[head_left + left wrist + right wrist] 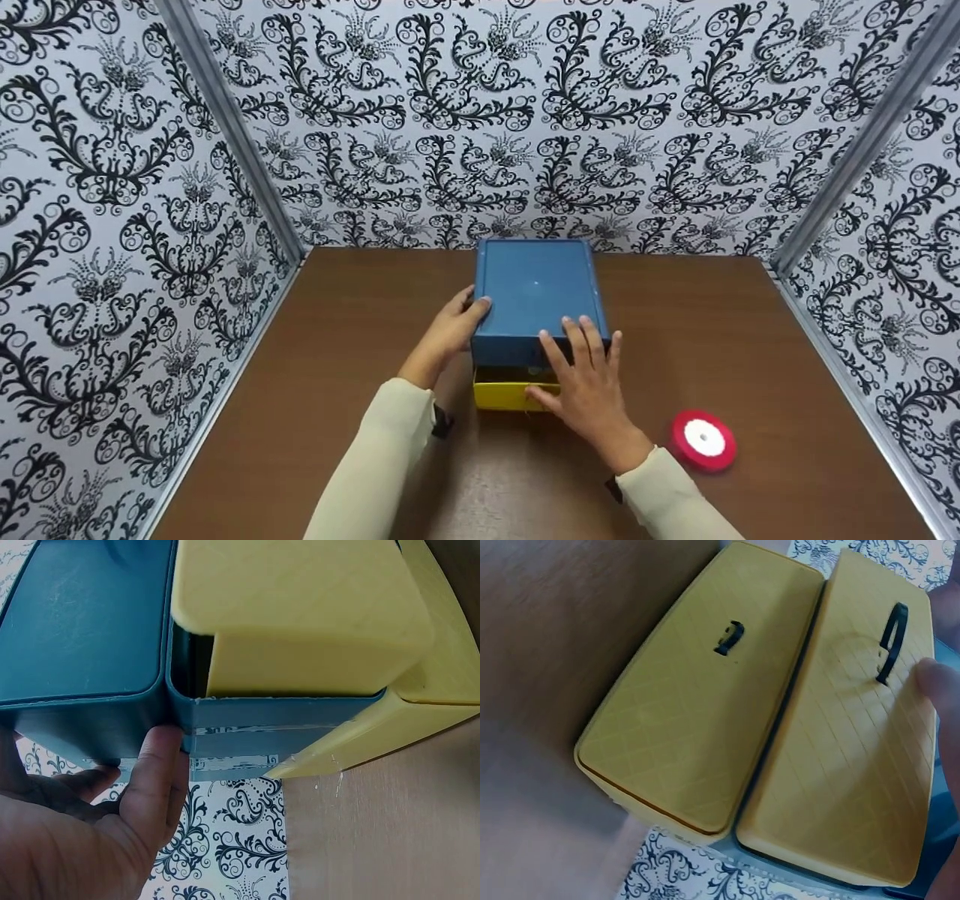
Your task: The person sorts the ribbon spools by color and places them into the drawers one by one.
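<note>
A small drawer unit (536, 289) with a blue top stands on the brown table. My left hand (454, 326) holds its left side, thumb at the top edge. In the left wrist view, a yellow drawer (300, 600) juts out of the blue casing (82, 622). My right hand (592, 382) spreads its straight fingers over the front top edge, its thumb low against the yellow front (502, 396). Two yellow drawer fronts with black handles (896, 637) fill the right wrist view, where the right thumb (936, 686) touches the edge of one.
A red spool (703, 441) with a white centre lies on the table (360, 315), to the right of the right forearm. Walls (480, 112) with a black-and-white scroll pattern enclose the table at the back and on both sides.
</note>
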### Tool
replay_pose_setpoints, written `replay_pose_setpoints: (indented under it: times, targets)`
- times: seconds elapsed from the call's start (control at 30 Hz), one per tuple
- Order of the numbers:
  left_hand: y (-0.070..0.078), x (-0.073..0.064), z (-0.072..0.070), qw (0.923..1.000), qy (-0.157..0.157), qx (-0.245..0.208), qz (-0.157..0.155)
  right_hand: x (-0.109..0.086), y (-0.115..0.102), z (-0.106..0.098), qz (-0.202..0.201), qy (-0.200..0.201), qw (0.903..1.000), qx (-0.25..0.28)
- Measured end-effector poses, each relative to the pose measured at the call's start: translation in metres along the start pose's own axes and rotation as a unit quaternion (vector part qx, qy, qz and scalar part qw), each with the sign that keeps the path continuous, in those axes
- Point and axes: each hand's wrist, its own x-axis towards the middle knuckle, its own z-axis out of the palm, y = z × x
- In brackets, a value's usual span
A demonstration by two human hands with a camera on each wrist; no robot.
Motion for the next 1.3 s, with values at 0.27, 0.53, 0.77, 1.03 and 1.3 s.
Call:
replay_pose_setpoints:
  times: [0.27,0.53,0.77,1.03,1.3]
  targets:
    - [-0.001,0.001,-0.001,0.9999,-0.002,0.009,0.004,-0.001,0.000,0.010,-0.001,0.036,0.9994,-0.002]
    - [-0.001,0.002,0.000,0.9999,-0.005,0.010,0.006,-0.001,0.001,0.020,-0.004,0.083,0.9966,-0.004]
    - [0.000,0.001,0.001,0.9999,-0.014,0.003,0.002,-0.003,0.002,0.028,0.001,0.106,0.9941,-0.020]
    - [0.001,-0.001,0.002,0.9998,-0.014,0.011,-0.004,-0.004,0.001,0.033,0.005,0.131,0.9912,-0.019]
    - [0.003,-0.001,0.001,0.9997,-0.011,0.023,-0.007,-0.003,-0.001,0.034,0.010,0.130,0.9914,-0.010]
